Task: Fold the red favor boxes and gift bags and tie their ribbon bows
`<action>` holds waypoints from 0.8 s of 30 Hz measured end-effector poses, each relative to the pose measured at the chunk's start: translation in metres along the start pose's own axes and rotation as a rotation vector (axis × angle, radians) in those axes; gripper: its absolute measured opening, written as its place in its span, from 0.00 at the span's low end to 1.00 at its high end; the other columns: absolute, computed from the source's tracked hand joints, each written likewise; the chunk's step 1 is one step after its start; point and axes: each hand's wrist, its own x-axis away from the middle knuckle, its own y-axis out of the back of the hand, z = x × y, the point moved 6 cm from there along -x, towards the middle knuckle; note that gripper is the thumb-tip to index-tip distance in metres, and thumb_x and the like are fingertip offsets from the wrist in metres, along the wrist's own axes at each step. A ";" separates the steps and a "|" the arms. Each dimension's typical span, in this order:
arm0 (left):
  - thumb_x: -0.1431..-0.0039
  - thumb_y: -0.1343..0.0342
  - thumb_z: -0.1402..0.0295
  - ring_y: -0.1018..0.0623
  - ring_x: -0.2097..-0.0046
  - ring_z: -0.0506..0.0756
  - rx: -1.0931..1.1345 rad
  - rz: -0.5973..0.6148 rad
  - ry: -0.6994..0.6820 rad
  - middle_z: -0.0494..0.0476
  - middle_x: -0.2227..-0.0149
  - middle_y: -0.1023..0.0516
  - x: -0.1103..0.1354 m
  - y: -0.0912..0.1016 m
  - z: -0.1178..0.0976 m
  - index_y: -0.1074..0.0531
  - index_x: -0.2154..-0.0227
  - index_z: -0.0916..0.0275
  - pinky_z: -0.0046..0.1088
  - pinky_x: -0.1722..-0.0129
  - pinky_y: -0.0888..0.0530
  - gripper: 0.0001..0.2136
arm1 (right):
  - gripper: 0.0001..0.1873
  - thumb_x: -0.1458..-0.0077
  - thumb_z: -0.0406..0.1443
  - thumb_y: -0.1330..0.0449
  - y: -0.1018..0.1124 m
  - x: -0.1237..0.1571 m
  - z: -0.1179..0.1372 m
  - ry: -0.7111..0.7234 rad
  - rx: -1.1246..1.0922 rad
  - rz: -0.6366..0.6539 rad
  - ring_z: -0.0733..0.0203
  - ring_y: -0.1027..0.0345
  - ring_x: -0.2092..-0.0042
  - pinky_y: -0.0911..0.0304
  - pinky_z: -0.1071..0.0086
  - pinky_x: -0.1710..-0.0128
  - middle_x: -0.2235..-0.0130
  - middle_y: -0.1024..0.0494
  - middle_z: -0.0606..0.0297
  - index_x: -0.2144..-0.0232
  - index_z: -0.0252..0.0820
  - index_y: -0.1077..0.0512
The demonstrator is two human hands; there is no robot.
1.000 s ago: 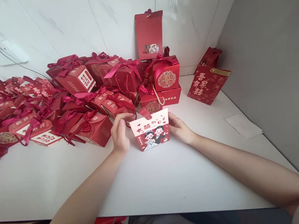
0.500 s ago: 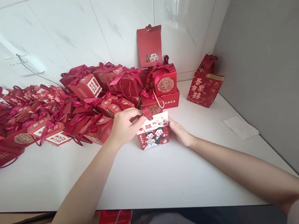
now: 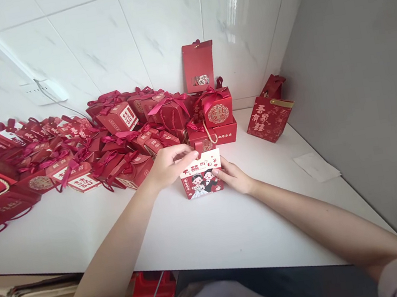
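The illustrated box point(image 3: 202, 177) stands upright on the surface point(image 3: 234, 228), ribbon loop point(image 3: 198, 145) fitted, top closure unconfirmed; right hand point(image 3: 236, 176) grips its side, left hand point(image 3: 171, 166) touches its top, grip undeterminable.

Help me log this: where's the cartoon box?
Just below centre in the head view, the cartoon box is between left hand and right hand.

Cartoon box point(image 3: 204, 185): smooth card | tabletop point(image 3: 197, 236): smooth | wall tiles point(image 3: 164, 28): glossy | ribbons point(image 3: 160, 105): satiny cloth

White paper point(image 3: 316, 167) lies on the table point(image 3: 198, 239); 1 cable point(image 3: 64, 106) runs from the wall socket point(image 3: 55, 91).
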 end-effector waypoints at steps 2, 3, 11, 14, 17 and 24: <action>0.44 0.38 0.57 0.23 0.66 0.55 -0.039 0.029 0.003 0.54 0.68 0.21 0.000 -0.001 0.002 0.22 0.68 0.63 0.27 0.68 0.29 0.13 | 0.25 0.35 0.47 0.44 -0.001 0.001 0.000 0.004 -0.001 0.006 0.52 0.28 0.47 0.32 0.59 0.46 0.44 0.26 0.60 0.41 0.46 0.37; 0.46 0.37 0.57 0.23 0.66 0.55 -0.097 0.026 -0.002 0.54 0.68 0.20 -0.001 -0.001 0.002 0.22 0.70 0.63 0.28 0.68 0.30 0.12 | 0.24 0.36 0.47 0.44 -0.001 0.001 0.000 0.009 0.006 0.007 0.52 0.28 0.47 0.32 0.59 0.46 0.44 0.26 0.60 0.41 0.46 0.37; 0.43 0.41 0.61 0.34 0.77 0.51 -0.534 0.084 -0.131 0.51 0.81 0.32 -0.007 0.003 -0.009 0.32 0.83 0.61 0.30 0.75 0.46 0.16 | 0.24 0.38 0.48 0.42 -0.001 0.002 -0.002 0.000 0.109 0.006 0.49 0.29 0.46 0.34 0.55 0.45 0.47 0.23 0.61 0.43 0.46 0.35; 0.44 0.42 0.61 0.36 0.79 0.51 -0.526 0.103 -0.089 0.50 0.82 0.33 -0.006 0.001 -0.009 0.31 0.81 0.61 0.29 0.76 0.46 0.14 | 0.27 0.37 0.49 0.42 -0.003 0.002 -0.003 -0.016 0.098 0.022 0.49 0.29 0.46 0.35 0.54 0.44 0.46 0.24 0.60 0.41 0.47 0.37; 0.43 0.43 0.59 0.41 0.82 0.50 -0.550 0.177 -0.074 0.50 0.84 0.38 -0.004 -0.008 -0.009 0.37 0.84 0.61 0.30 0.78 0.49 0.18 | 0.28 0.37 0.49 0.43 -0.002 0.004 -0.003 -0.020 0.101 0.054 0.49 0.30 0.44 0.36 0.55 0.42 0.43 0.26 0.60 0.39 0.47 0.39; 0.43 0.41 0.57 0.45 0.82 0.46 -0.532 0.113 -0.063 0.48 0.86 0.46 0.007 0.028 -0.033 0.46 0.88 0.62 0.30 0.78 0.52 0.26 | 0.28 0.34 0.55 0.53 0.007 0.010 0.000 0.069 0.150 0.139 0.49 0.33 0.42 0.40 0.53 0.40 0.41 0.28 0.58 0.42 0.46 0.36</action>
